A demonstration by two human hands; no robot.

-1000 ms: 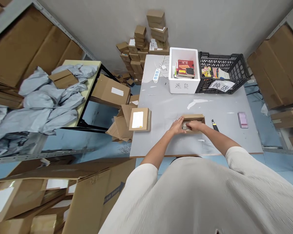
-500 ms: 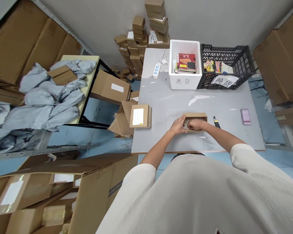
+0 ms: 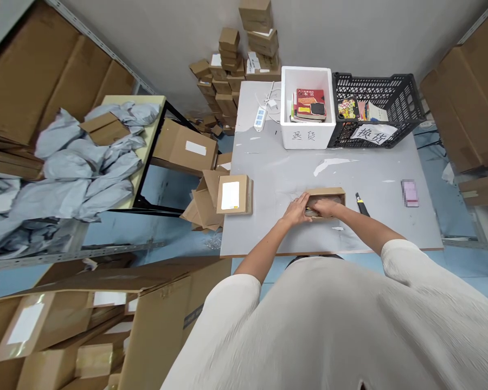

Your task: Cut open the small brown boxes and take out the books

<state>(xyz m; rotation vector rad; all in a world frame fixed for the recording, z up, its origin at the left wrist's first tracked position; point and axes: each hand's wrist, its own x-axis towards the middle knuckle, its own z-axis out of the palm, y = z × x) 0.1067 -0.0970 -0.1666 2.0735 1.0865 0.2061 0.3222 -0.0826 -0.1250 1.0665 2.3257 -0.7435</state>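
Note:
A small, long cardboard box [image 3: 327, 192] lies open at the top near the front edge of the table. My left hand [image 3: 297, 209] grips its left end, thumb near the front and fingers along the side. Inside the box is my right hand [image 3: 325, 207], reaching down with its fingertips hidden by the walls and contents. What it touches there I cannot make out. Just right of the box rests a utility knife [image 3: 361, 205] with a black and yellow handle.
A taped, labelled carton [image 3: 246, 196] sits at the table's left edge. Behind stand a white foam box [image 3: 308, 136] and a black crate [image 3: 404, 108], both holding books. A pinkish item [image 3: 410, 193] lies at right. Grey parcels [image 3: 71, 162] cover a side table; a large carton [image 3: 162, 325] stands front left.
My right hand has shifted slightly inside the box, its knuckles lower and its fingers pushed further down and in. My left hand stays on the left end. The view has tilted a little.

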